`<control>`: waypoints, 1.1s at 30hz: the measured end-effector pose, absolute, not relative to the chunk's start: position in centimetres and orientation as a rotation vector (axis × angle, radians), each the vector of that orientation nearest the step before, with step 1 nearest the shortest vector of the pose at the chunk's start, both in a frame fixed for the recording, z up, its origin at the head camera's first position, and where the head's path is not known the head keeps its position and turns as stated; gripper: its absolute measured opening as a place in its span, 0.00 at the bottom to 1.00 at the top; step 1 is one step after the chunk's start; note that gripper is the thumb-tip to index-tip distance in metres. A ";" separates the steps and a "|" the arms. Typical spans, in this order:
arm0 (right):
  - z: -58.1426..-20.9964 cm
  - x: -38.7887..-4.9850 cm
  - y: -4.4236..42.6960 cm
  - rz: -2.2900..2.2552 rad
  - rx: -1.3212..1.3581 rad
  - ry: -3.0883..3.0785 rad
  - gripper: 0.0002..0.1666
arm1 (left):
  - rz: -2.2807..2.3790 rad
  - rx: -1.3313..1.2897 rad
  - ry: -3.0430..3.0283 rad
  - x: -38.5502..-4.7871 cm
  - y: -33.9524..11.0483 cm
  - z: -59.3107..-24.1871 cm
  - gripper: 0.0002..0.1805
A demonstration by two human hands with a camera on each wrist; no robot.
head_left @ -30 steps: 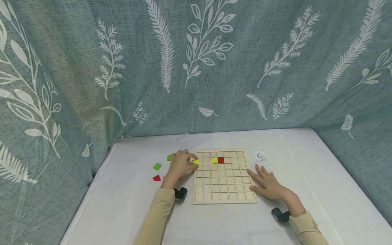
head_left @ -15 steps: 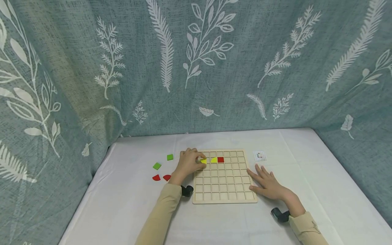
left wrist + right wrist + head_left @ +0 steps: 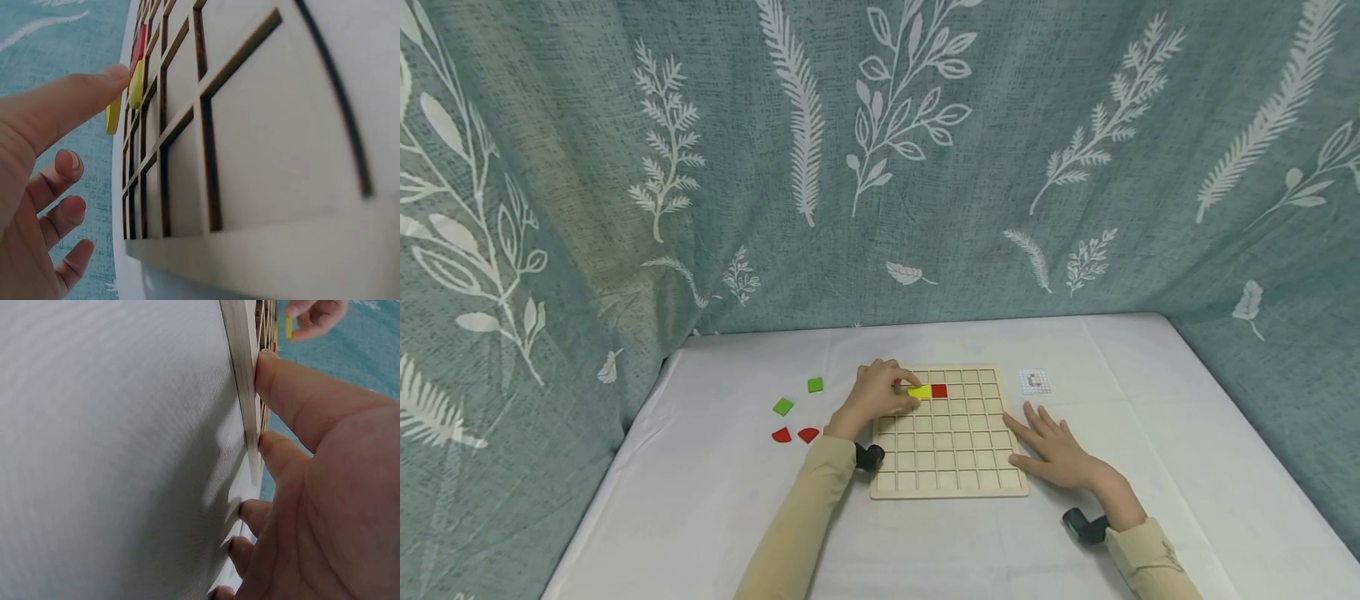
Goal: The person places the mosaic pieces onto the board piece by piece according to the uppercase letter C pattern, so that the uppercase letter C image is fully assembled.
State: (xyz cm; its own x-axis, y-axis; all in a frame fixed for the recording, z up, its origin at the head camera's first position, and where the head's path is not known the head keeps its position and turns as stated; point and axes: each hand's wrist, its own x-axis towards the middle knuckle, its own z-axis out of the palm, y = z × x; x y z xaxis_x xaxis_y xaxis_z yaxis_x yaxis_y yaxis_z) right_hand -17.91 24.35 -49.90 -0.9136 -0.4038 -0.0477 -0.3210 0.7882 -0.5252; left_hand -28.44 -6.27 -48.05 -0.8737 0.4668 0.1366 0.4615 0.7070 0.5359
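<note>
By the left hand (image 3: 876, 395), a thin yellow piece (image 3: 112, 117) is pinched above the pale wooden grid board (image 3: 947, 459), whose right edge is touched by the spread right hand (image 3: 1060, 454), probably for steadiness.

The left hand (image 3: 876, 395) pinches a yellow piece (image 3: 914, 392) over the grid board (image 3: 947, 461), near a red square (image 3: 939, 391); the right hand (image 3: 1058, 455) touches the board's edge. Two green squares (image 3: 783, 407) and two red wedges (image 3: 808, 435) lie left of the board, a small card (image 3: 1034, 382) right.
</note>
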 end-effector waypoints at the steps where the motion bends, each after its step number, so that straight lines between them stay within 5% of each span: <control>1: -49.8 -17.9 24.3 -0.778 -0.569 2.820 0.38 | 0.903 0.800 2.888 -28.6 -6.2 -48.1 0.14; 33: -49.6 -17.8 24.3 -0.751 -0.550 2.815 0.38 | 0.677 0.845 2.890 -29.3 -3.1 -48.2 0.15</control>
